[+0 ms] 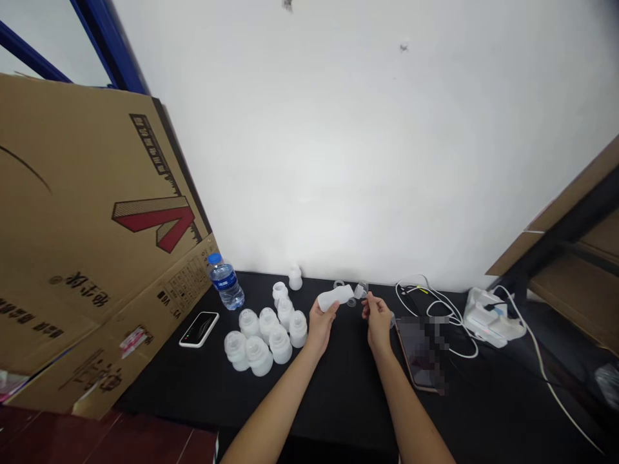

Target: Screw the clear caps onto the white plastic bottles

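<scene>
My left hand [319,327] is wrapped round the lower part of a white bottle [334,297], which tilts with its narrower end towards my right hand. My right hand [377,316] is closed in a pinch just right of that end. Beside its fingertips is a small whitish piece [359,292]; whether the fingers grip it or something else I cannot make out. Small clear ring-like parts [339,283] lie behind the bottle, partly hidden by it and the hands. To the left, several white bottles with translucent tops [258,356] stand upright in a group.
One more white bottle [294,278] stands near the wall. At left are a water bottle [225,283], a white phone [199,329] and a large cardboard box [72,212]. A dark-screened device [420,354], cables [467,353] and a white power strip [491,317] lie at right on the black table [348,403].
</scene>
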Demonstrator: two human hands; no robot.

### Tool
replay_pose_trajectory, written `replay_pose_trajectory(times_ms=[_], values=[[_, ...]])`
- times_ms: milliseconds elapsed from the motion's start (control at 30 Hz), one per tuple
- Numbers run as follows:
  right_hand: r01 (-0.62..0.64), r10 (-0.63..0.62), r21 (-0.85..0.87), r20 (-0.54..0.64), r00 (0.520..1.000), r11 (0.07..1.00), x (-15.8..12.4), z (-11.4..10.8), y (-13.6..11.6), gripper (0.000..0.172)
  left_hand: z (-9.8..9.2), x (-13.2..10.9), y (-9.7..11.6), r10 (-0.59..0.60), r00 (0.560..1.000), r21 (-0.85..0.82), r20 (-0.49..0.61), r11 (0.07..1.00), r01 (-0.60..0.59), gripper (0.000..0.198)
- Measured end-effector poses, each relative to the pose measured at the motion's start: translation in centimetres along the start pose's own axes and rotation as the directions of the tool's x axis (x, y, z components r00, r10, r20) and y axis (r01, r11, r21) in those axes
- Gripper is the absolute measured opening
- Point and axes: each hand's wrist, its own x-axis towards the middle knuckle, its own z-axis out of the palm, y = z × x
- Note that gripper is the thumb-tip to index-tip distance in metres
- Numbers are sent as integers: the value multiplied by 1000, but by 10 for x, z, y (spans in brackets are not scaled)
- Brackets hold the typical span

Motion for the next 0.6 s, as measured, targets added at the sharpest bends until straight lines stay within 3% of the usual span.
replay_pose_trajectory(times_ms=[200,433,600], values=[[-38,38,23,22,999,999,0,-1,-3,60,-2,4,-1,-37,999,-218,-10,975,34,47],[-84,88,-32,179,980,996,-4,3,-9,63,-2,4,9,-109,994,-220,-23,970,101,46],[-119,137,-80,284,949,990,-6,5,-10,57,-4,7,10,-82,996,-229,-29,971,74,51]])
